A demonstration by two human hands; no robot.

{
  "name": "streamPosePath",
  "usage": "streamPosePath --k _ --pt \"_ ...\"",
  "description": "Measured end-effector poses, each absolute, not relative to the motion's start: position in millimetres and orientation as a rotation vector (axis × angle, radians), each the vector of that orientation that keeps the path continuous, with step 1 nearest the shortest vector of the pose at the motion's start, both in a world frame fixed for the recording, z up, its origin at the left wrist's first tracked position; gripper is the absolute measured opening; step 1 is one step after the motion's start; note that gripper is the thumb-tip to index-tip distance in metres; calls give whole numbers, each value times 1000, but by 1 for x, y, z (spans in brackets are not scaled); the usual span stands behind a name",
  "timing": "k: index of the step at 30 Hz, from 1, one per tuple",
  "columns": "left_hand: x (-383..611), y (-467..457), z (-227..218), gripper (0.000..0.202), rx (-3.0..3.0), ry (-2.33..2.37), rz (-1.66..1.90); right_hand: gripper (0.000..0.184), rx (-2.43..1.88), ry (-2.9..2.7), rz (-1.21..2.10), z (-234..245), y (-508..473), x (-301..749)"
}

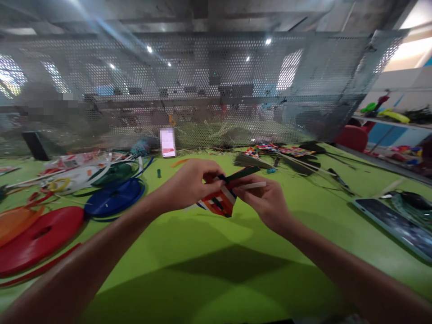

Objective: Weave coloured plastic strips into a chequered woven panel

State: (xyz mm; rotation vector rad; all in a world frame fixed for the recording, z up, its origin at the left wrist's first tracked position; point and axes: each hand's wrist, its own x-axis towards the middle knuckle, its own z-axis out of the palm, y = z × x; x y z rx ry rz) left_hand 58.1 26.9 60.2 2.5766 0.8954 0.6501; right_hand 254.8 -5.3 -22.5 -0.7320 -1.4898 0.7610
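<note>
A small woven piece of flat strips (221,202) in red, white, orange and dark colours is held up above the green tabletop. My left hand (194,182) is closed on its upper left side, thumb and fingers pinching near the top edge. On the other side my right hand (266,198) pinches at the right edge of the weave, its fingers pressed together. A dark green strip end (245,173) sticks out to the upper right between the hands. Below it, a white strip end (254,185) crosses my right fingers. The fingertips partly hide the weave's upper part.
Coils of red strip (64,225), blue strip (116,198) and orange strip (16,222) lie at the left. A lit phone (168,143) stands against the perforated metal screen (216,99). Woven pieces (286,150) lie at the back right. Another phone (391,225) lies at the right.
</note>
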Motion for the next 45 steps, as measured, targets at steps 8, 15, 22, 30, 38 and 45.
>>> streamPosePath --k 8,15,22,30,38,45 --pt "63 31 50 17 2452 900 686 8 -746 -1387 750 -26 -3 247" --pt "69 29 42 13 2431 1009 804 9 -775 -1341 793 -29 -4 244" --pt "76 23 37 14 2375 999 904 9 -782 -1250 804 -31 -9 242" --pt "78 18 39 17 2374 1027 913 22 -737 -1332 621 -27 -13 245" --pt "79 20 43 18 2329 1034 889 27 -700 -1322 537 -25 -10 242" --pt "78 24 42 15 2355 1003 879 14 -731 -1351 556 -24 -9 245"
